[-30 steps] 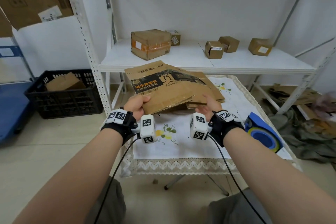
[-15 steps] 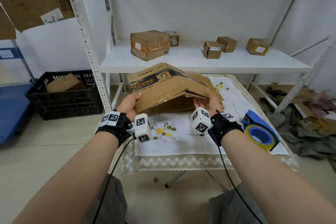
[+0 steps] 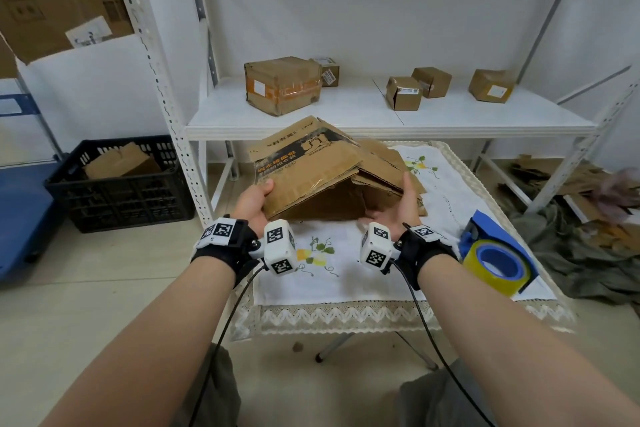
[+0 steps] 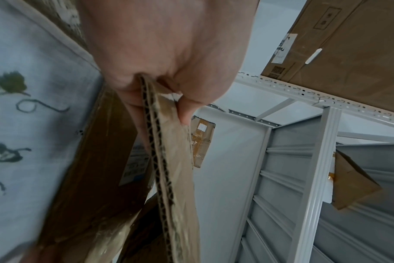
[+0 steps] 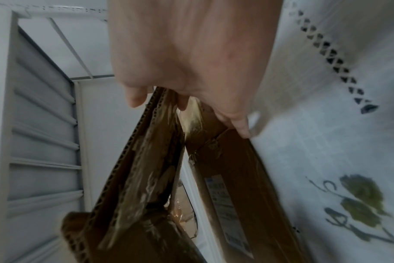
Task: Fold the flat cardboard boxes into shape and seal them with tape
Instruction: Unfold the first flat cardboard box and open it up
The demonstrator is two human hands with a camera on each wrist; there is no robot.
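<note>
A worn brown cardboard box [image 3: 311,170] with black print is half opened into a tent shape above the small table [image 3: 346,315]. My left hand [image 3: 258,196] grips its near left flap, thumb on top; the left wrist view shows the corrugated flap edge [image 4: 160,160] pinched between thumb and fingers. My right hand [image 3: 398,204] holds the right side, thumb up along the flap; in the right wrist view its fingers curl over the torn, tape-stained flap [image 5: 146,160]. A blue tape dispenser [image 3: 498,253] with a yellow tape roll lies at the table's right edge.
A white embroidered cloth [image 3: 346,270] covers the table. Behind it a white metal shelf [image 3: 381,121] carries several taped boxes. A black crate [image 3: 117,184] with cardboard stands on the floor at left, and flattened cardboard and cloth [image 3: 588,218] lie at right.
The box was flat in both hands a second ago; it has since been lifted and pushed open into a tent shape, with both hands moving toward its sides.
</note>
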